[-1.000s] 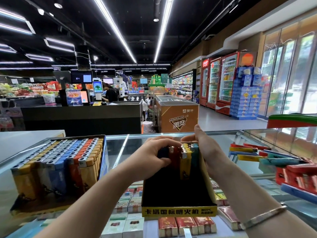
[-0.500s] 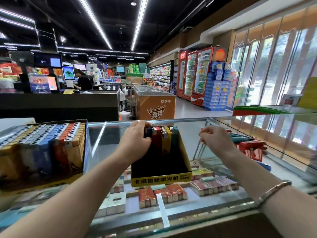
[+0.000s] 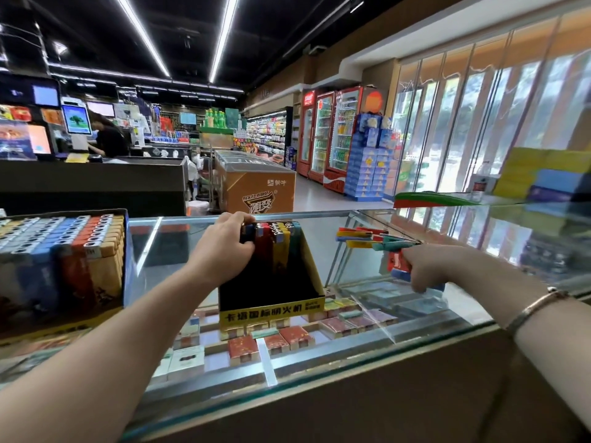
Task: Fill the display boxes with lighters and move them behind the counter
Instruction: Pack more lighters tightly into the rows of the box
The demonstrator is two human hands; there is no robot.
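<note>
One display box (image 3: 60, 266) left of the left hand looks full; the yellow-fronted display box (image 3: 271, 282) has only a back row of lighters (image 3: 271, 235). The left hand (image 3: 224, 247) grips that row. The right hand (image 3: 428, 266), well to the right, closes on loose lighters (image 3: 396, 260) on the glass tabletop (image 3: 415, 321).

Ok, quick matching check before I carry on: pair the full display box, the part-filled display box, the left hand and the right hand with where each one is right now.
Things:
1. full display box
2. part-filled display box
3. left hand
4. right hand

Places:
A. at the loose lighters on the right of the glass counter
B. far left of the counter
C. on the row of lighters at the box's back
D. centre of the counter, yellow front label

Pairs: 1-B, 2-D, 3-C, 4-A
</note>
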